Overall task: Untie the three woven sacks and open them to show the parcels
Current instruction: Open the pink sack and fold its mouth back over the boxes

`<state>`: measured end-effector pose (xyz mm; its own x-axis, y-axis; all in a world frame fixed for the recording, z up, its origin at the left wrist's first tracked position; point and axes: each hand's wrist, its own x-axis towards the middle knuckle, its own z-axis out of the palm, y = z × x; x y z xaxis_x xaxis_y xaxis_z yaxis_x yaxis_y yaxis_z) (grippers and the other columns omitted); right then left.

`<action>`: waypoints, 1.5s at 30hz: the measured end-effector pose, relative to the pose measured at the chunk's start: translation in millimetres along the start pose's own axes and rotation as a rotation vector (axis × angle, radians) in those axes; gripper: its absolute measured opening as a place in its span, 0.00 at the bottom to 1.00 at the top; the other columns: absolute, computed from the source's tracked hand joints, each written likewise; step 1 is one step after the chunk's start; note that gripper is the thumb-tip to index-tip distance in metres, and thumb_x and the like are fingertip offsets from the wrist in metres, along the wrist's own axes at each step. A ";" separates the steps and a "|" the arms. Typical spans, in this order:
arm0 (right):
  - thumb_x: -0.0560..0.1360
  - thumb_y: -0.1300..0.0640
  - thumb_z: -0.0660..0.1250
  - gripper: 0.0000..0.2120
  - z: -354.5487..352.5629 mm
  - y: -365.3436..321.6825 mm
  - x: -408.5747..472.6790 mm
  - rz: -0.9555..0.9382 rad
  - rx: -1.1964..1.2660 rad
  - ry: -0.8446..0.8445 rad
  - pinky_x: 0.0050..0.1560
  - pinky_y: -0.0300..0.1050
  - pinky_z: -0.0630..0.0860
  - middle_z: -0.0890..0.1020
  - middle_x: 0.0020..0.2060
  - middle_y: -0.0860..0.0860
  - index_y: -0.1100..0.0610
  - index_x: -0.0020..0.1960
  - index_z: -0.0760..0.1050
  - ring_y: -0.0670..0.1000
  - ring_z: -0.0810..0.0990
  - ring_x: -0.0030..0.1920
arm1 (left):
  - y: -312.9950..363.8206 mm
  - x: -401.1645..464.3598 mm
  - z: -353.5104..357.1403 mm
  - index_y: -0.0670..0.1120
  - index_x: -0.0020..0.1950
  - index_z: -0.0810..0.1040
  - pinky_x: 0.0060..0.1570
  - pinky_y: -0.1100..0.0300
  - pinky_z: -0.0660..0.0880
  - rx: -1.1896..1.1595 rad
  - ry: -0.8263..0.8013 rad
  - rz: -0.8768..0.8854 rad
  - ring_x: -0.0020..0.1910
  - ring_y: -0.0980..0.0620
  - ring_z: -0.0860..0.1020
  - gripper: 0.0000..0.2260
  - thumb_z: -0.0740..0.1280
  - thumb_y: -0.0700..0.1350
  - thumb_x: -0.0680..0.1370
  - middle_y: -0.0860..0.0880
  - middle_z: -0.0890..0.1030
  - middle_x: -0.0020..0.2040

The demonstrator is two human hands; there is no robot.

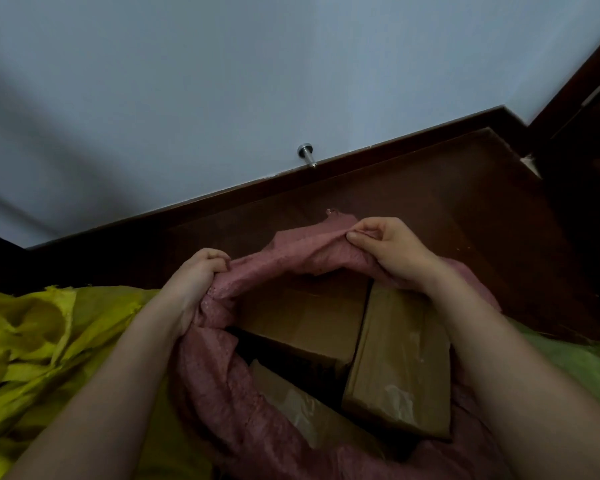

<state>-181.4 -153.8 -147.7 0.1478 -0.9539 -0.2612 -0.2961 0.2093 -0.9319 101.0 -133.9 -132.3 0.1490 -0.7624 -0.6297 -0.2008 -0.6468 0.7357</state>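
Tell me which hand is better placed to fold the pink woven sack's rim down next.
Probably the left hand: it grips a full bunch of the pink woven sack at the near rim. The right hand only pinches the far edge, beyond the brown cardboard parcels.

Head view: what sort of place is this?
Probably a room in a home: dark wooden floor, matching skirting board under a plain pale wall, with a metal doorstop fixed low on it.
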 end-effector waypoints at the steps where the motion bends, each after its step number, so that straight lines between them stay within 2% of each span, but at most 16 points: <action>1: 0.78 0.57 0.66 0.07 2.0 2.6 2.9 0.010 0.025 0.032 0.39 0.39 0.77 0.83 0.36 0.50 0.57 0.43 0.80 0.45 0.81 0.36 | 0.7 2.1 -0.1 0.45 0.45 0.77 0.32 0.59 0.71 0.090 0.022 0.038 0.35 0.50 0.74 0.09 0.60 0.34 0.75 0.44 0.77 0.43; 3: 0.78 0.56 0.65 0.11 6.2 5.6 7.0 0.044 0.069 0.091 0.37 0.39 0.75 0.81 0.33 0.51 0.58 0.40 0.80 0.45 0.79 0.34 | 3.9 6.3 -1.3 0.45 0.39 0.78 0.31 0.61 0.68 0.243 0.023 0.077 0.34 0.51 0.73 0.10 0.61 0.33 0.75 0.46 0.77 0.38; 6: 0.78 0.55 0.65 0.14 10.3 9.3 10.6 0.193 0.164 0.103 0.36 0.40 0.75 0.80 0.29 0.50 0.59 0.37 0.80 0.46 0.79 0.31 | 9.4 7.5 -0.3 0.47 0.34 0.80 0.41 0.59 0.73 0.569 0.063 0.076 0.41 0.50 0.77 0.11 0.65 0.37 0.74 0.47 0.80 0.38; 9: 0.77 0.53 0.67 0.13 8.8 11.3 13.2 0.258 0.166 0.130 0.44 0.47 0.77 0.82 0.34 0.55 0.61 0.40 0.82 0.52 0.81 0.37 | 16.7 0.5 15.7 0.52 0.43 0.80 0.55 0.50 0.73 0.941 0.227 0.332 0.52 0.47 0.78 0.08 0.66 0.40 0.70 0.49 0.79 0.49; 11: 0.77 0.54 0.68 0.10 5.8 10.3 14.1 0.230 0.123 0.175 0.41 0.42 0.77 0.82 0.36 0.53 0.61 0.44 0.82 0.49 0.81 0.38 | 20.6 -6.2 36.5 0.55 0.56 0.79 0.61 0.49 0.69 0.941 0.187 0.575 0.56 0.50 0.75 0.13 0.64 0.44 0.73 0.52 0.77 0.55; 14: 0.75 0.56 0.69 0.05 3.1 7.4 14.8 0.156 0.052 0.225 0.40 0.40 0.77 0.82 0.39 0.50 0.58 0.47 0.79 0.47 0.81 0.40 | 23.3 -13.5 73.5 0.55 0.67 0.73 0.67 0.48 0.64 0.882 0.013 0.669 0.61 0.55 0.73 0.19 0.65 0.55 0.76 0.56 0.75 0.62; 17: 0.73 0.54 0.71 0.06 -1.1 8.9 14.5 0.081 -0.135 0.293 0.43 0.40 0.77 0.80 0.41 0.48 0.53 0.45 0.75 0.46 0.79 0.43 | 7.3 -3.8 97.0 0.54 0.57 0.77 0.62 0.49 0.70 0.852 0.054 0.781 0.52 0.56 0.77 0.10 0.64 0.54 0.77 0.56 0.79 0.52; 20: 0.71 0.50 0.73 0.10 -9.1 7.8 6.4 -0.196 -0.407 0.318 0.45 0.33 0.72 0.77 0.43 0.45 0.53 0.44 0.74 0.40 0.75 0.44 | 3.0 6.5 105.6 0.52 0.48 0.77 0.43 0.58 0.75 0.708 0.133 0.677 0.41 0.56 0.77 0.07 0.60 0.49 0.80 0.55 0.77 0.42; 23: 0.63 0.36 0.73 0.21 -13.2 6.9 -4.1 -0.344 -0.629 0.103 0.52 0.35 0.70 0.72 0.52 0.45 0.49 0.47 0.76 0.43 0.70 0.52 | 10.4 15.8 102.6 0.50 0.44 0.75 0.34 0.64 0.67 0.609 0.214 0.511 0.37 0.57 0.74 0.10 0.57 0.49 0.82 0.53 0.76 0.40; 25: 0.62 0.37 0.74 0.24 -16.4 10.7 -7.5 -0.360 -0.860 0.037 0.56 0.44 0.71 0.70 0.57 0.46 0.47 0.52 0.76 0.47 0.67 0.57 | 15.5 20.3 98.3 0.50 0.40 0.73 0.31 0.64 0.64 0.533 0.223 0.448 0.34 0.57 0.73 0.12 0.57 0.49 0.82 0.52 0.75 0.37; 29: 0.71 0.46 0.71 0.14 -30.3 15.1 -8.2 -0.368 -0.986 0.118 0.56 0.53 0.73 0.73 0.56 0.46 0.46 0.56 0.79 0.49 0.71 0.57 | 16.3 23.1 94.5 0.43 0.42 0.77 0.31 0.60 0.67 0.369 0.207 0.360 0.31 0.52 0.72 0.16 0.56 0.50 0.82 0.48 0.74 0.33; 33: 0.67 0.41 0.73 0.29 -34.1 23.2 -6.4 -0.199 -1.065 0.061 0.59 0.51 0.69 0.69 0.62 0.44 0.42 0.66 0.70 0.48 0.68 0.62 | 20.9 22.2 91.7 0.45 0.43 0.79 0.34 0.58 0.70 0.114 0.158 0.193 0.32 0.50 0.73 0.16 0.58 0.52 0.81 0.45 0.76 0.36; 36: 0.73 0.48 0.69 0.20 -30.8 37.7 -7.1 -0.134 -0.970 0.150 0.55 0.51 0.73 0.75 0.60 0.44 0.43 0.63 0.71 0.50 0.74 0.59 | 22.5 19.5 93.3 0.49 0.44 0.78 0.40 0.57 0.72 -0.021 0.142 0.099 0.40 0.49 0.76 0.11 0.59 0.50 0.81 0.45 0.79 0.43; 40: 0.77 0.50 0.64 0.08 -41.6 37.8 3.7 -0.034 -0.699 0.180 0.51 0.51 0.78 0.83 0.49 0.48 0.47 0.53 0.81 0.50 0.80 0.50 | 22.4 26.0 86.9 0.42 0.55 0.78 0.37 0.58 0.75 -0.163 0.155 -0.041 0.36 0.50 0.78 0.14 0.64 0.51 0.79 0.45 0.79 0.38; 43: 0.79 0.52 0.63 0.14 -44.9 30.6 6.1 0.037 -0.377 0.200 0.31 0.41 0.73 0.80 0.32 0.52 0.60 0.45 0.81 0.46 0.76 0.29 | 20.5 31.4 81.8 0.47 0.51 0.80 0.45 0.51 0.78 -0.125 0.156 -0.139 0.43 0.45 0.81 0.11 0.68 0.54 0.76 0.43 0.82 0.44; 45: 0.80 0.51 0.61 0.19 -44.4 28.8 4.0 0.153 -0.148 0.229 0.20 0.35 0.63 0.72 0.24 0.54 0.68 0.44 0.77 0.45 0.67 0.18 | 13.5 32.8 88.3 0.50 0.49 0.78 0.45 0.51 0.78 0.075 0.212 0.002 0.46 0.48 0.80 0.06 0.69 0.51 0.75 0.47 0.80 0.47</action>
<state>-231.3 -161.1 -164.5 -0.1207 -0.9410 -0.3163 -0.4350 0.3365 -0.8352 17.7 -166.1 -165.1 0.3474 -0.7553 -0.5556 -0.2715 -0.6482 0.7114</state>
